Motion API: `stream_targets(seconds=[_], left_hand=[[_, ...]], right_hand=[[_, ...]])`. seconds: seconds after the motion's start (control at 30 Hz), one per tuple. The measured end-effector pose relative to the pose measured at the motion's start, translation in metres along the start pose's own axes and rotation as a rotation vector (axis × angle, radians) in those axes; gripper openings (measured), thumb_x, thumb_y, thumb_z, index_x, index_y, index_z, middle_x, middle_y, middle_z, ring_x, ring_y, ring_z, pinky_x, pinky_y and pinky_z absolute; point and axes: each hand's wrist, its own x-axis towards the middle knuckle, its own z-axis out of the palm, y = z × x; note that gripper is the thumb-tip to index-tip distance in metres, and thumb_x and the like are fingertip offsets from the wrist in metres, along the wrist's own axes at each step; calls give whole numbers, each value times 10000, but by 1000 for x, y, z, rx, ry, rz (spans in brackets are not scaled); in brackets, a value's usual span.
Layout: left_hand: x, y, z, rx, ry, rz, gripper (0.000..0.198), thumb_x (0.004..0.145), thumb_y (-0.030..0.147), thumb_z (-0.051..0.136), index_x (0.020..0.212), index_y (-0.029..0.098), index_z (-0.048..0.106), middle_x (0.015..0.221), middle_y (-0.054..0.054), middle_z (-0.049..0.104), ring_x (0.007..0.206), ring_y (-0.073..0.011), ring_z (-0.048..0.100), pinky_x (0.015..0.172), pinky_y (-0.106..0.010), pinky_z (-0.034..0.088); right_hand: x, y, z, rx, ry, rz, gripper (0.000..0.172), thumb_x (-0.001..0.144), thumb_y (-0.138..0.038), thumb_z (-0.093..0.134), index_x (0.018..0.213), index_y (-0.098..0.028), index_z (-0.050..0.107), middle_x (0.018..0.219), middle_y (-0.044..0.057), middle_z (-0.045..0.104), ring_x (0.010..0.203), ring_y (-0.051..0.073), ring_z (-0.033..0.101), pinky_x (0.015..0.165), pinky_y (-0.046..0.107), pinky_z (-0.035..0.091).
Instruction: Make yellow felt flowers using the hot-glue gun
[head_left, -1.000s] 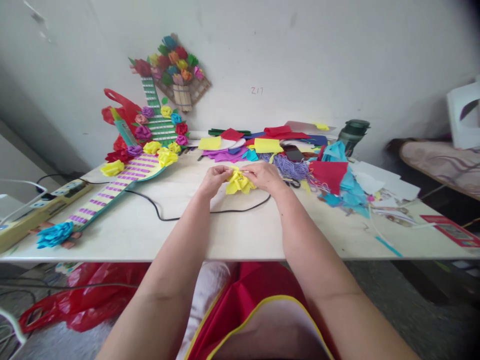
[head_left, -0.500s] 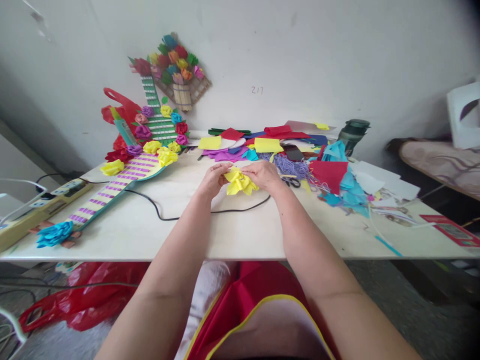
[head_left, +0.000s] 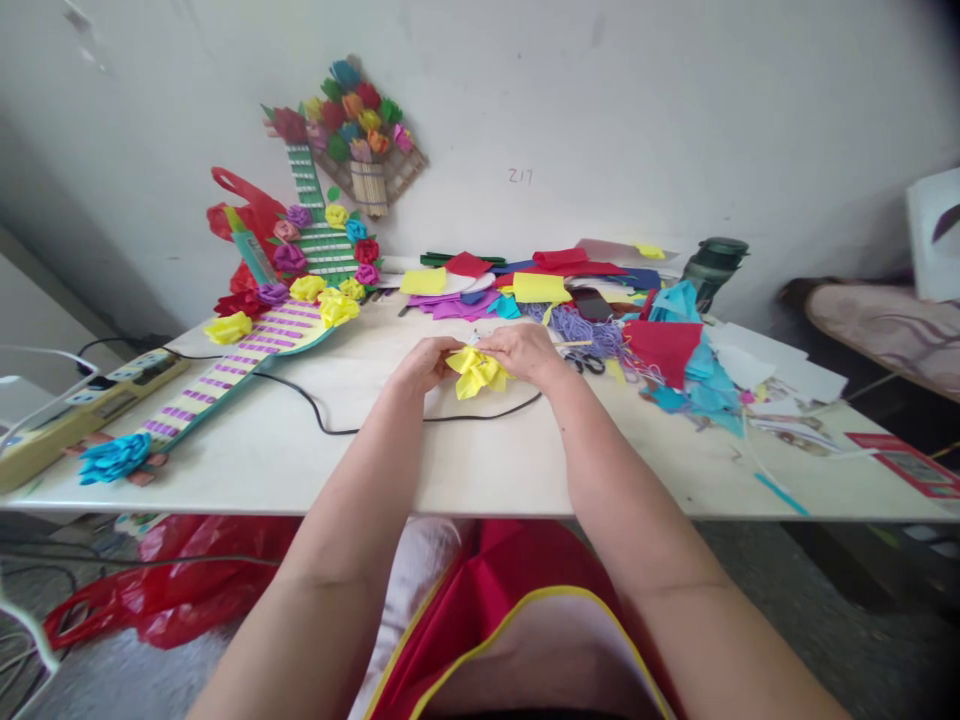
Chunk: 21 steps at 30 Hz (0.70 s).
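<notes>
Both of my hands meet over the middle of the pale table (head_left: 465,470). Between them is a crumpled yellow paper flower (head_left: 477,372). My left hand (head_left: 421,364) pinches its left side with curled fingers. My right hand (head_left: 526,350) grips its right side, fingers closed over the top. A black cable (head_left: 330,425) curves across the table just in front of the flower.
A guitar-shaped craft board (head_left: 232,365) with paper flowers lies at the left, beside a power strip (head_left: 90,405). Coloured paper scraps (head_left: 675,350), purple yarn (head_left: 581,330) and scissors (head_left: 586,363) crowd the back right. A dark bottle (head_left: 709,265) stands by the wall. A red bag (head_left: 172,590) lies under the table.
My hands have kept working the yellow flower in the same spot, with small finger shifts. The view has tilted slightly.
</notes>
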Motion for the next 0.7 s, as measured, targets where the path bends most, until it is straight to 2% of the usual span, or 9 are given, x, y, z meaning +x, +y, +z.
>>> stream_targets(seconds=[0.23,0.37,0.7], left_hand=[[9,-4,-5,63,65,-14,55,634,90,631,613,141,624,552,-30,611,521,-139,588,507,-240,489],[12,-4,-8,86,53,-38,76,651,92,655,623,139,603,570,-34,623,515,-138,588,541,-255,504],[3,0,-3,95,67,-67,100,697,65,615,629,137,611,571,-37,635,528,-146,601,555,-252,508]], right_hand=[[-1,-9,-2,-90,-39,-56,335,965,-290,471,1079,-317,785,995,62,761,873,209,652,654,293,347],[0,-10,-2,-108,-63,-74,347,972,-283,456,1101,-317,777,1022,59,758,881,207,647,654,297,333],[0,-9,-3,-103,-64,-70,328,969,-293,471,1043,-288,791,1002,58,766,886,201,647,630,297,303]])
